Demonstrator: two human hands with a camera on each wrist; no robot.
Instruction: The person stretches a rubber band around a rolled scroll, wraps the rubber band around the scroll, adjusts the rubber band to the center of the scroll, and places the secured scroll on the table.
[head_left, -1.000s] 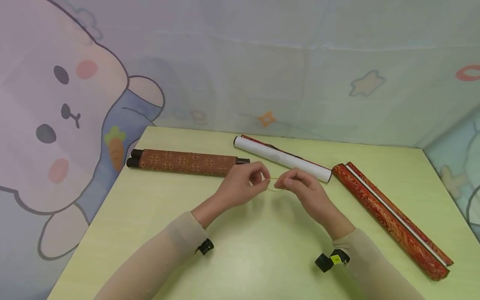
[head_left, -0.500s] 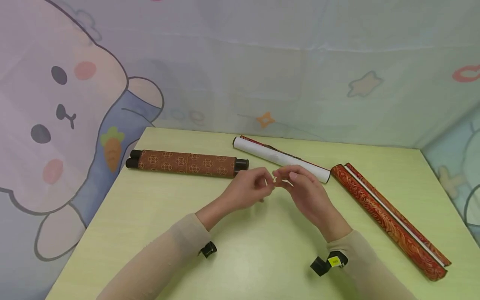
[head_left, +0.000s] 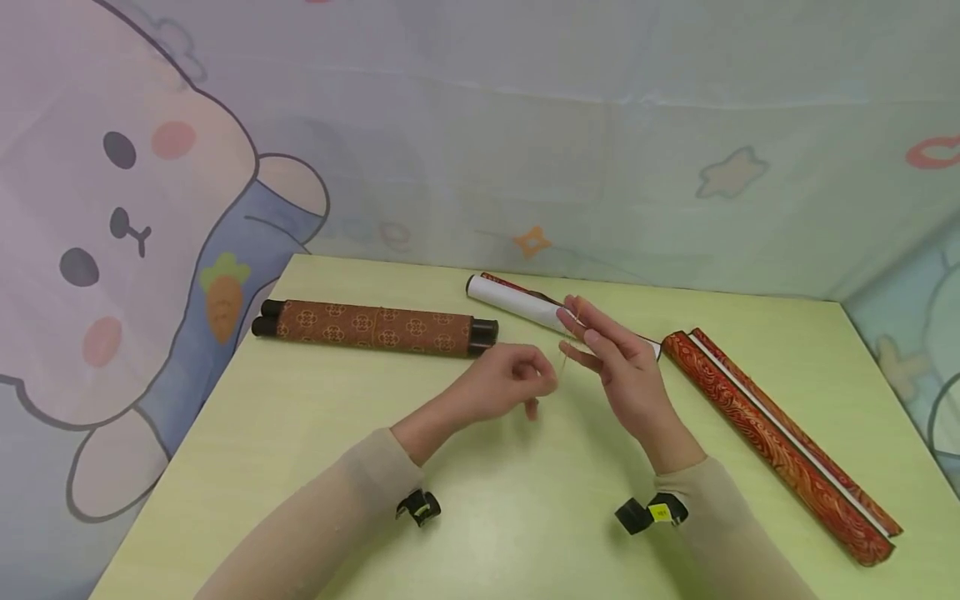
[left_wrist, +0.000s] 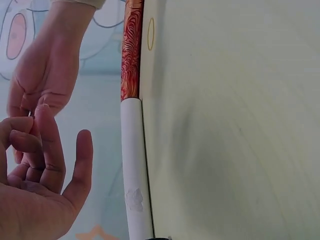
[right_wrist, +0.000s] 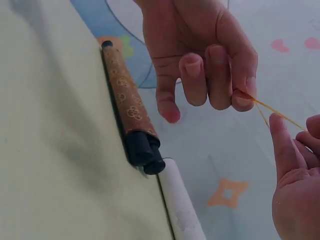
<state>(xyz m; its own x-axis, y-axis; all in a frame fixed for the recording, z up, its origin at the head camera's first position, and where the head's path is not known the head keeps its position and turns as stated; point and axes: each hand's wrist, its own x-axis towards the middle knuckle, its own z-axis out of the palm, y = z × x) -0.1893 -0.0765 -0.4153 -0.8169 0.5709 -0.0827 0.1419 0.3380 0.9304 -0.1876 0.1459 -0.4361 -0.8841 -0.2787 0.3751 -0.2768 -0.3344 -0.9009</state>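
Note:
A thin yellow rubber band (right_wrist: 282,116) stretches between the two hands. My left hand (head_left: 510,382) pinches one end of it between thumb and forefinger. The fingers of my right hand (head_left: 626,367) are extended and spread, with the band's other end looped over some of them. In the right wrist view, the left hand (right_wrist: 205,55) is at the top and the right hand (right_wrist: 300,170) at lower right. Behind the right hand lies a white scroll (head_left: 517,302), partly covered by it. A pair of brown patterned scrolls (head_left: 337,325) with black ends lies beyond the left hand.
Red-and-gold patterned scrolls (head_left: 787,442) lie slanted on the right of the pale table (head_left: 480,533). Another yellow rubber band (left_wrist: 151,34) rests on the table beside the red roll in the left wrist view. A printed curtain (head_left: 450,125) hangs behind the table.
My hands came together, then the right hand rose and its fingers spread, drawing the rubber band out longer. The left hand moved slightly right and down. The scrolls stayed put.

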